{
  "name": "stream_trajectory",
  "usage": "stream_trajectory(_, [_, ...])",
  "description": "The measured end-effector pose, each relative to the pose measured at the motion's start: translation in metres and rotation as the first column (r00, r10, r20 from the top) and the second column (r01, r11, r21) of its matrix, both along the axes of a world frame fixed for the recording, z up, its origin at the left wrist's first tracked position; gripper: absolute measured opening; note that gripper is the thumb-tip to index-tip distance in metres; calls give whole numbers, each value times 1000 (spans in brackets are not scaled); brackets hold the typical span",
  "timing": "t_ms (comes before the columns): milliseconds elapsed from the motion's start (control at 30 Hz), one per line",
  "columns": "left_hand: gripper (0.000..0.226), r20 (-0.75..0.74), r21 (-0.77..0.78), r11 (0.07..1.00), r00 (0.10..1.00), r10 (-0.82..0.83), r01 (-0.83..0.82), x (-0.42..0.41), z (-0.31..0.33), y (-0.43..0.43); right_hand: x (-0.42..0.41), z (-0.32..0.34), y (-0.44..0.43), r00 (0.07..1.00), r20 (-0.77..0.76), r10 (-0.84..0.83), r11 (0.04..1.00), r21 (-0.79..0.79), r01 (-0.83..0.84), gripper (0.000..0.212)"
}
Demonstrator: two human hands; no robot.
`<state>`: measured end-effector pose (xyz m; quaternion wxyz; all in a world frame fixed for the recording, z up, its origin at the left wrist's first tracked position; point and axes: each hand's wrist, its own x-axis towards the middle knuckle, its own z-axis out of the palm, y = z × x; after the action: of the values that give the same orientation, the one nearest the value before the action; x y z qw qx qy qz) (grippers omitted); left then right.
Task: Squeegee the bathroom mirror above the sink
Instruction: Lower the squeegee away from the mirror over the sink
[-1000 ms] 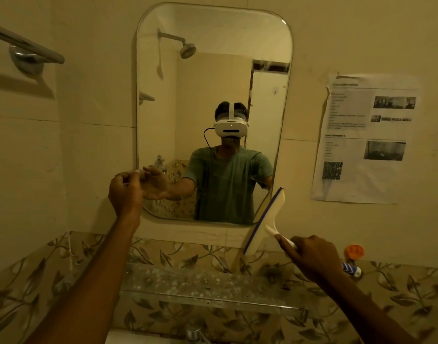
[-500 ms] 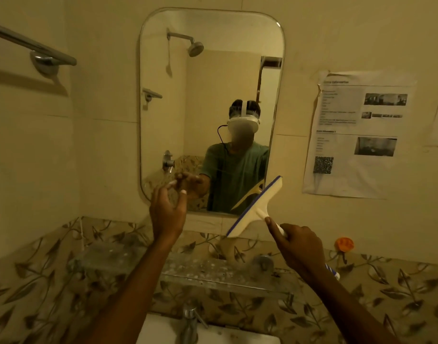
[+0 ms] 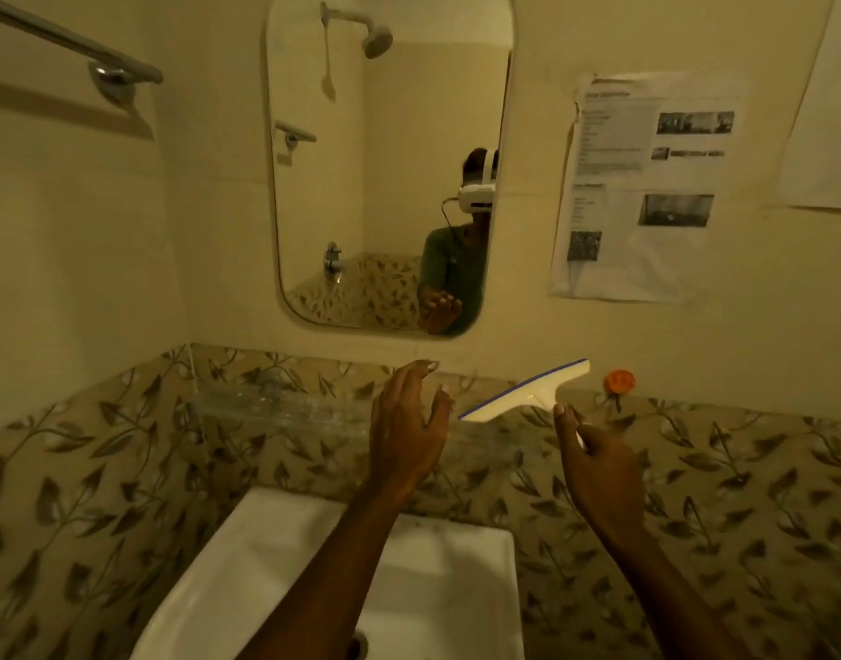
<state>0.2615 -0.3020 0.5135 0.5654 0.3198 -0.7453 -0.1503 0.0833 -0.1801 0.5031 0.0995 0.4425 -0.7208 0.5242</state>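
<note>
My right hand (image 3: 599,469) grips the squeegee (image 3: 523,390) by its handle, most of which is hidden behind the curled fingers. The blue-edged blade tilts up to the right, below the mirror (image 3: 361,183) and off its glass. The mirror's top is cut off by the frame. My left hand (image 3: 409,431) hovers just left of the blade, not touching it, with fingers spread, relaxed and holding nothing. Under both wrists the sink (image 3: 437,588) runs out of view. A clear shelf (image 3: 275,407), perhaps glass, blurs into the leaf-patterned tiles. The notice (image 3: 647,183) right of the mirror is too blurred to read.
</note>
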Motion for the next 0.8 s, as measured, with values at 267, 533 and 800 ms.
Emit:
stream_trajectory(267, [43, 142, 85, 995, 988, -54, 43, -6, -90, 115, 6, -75, 109, 908, 412, -73, 997, 1, 79, 57])
stream_trajectory(533, [45, 310, 142, 986, 942, -128, 87, -43, -167, 221, -15, -164, 214, 739, 650, -178, 983, 151, 104, 53])
stream_trajectory(800, [53, 482, 313, 946, 845, -230, 79, -127, -272, 303, -97, -270, 294, 640, 673, -372, 914, 388, 123, 38])
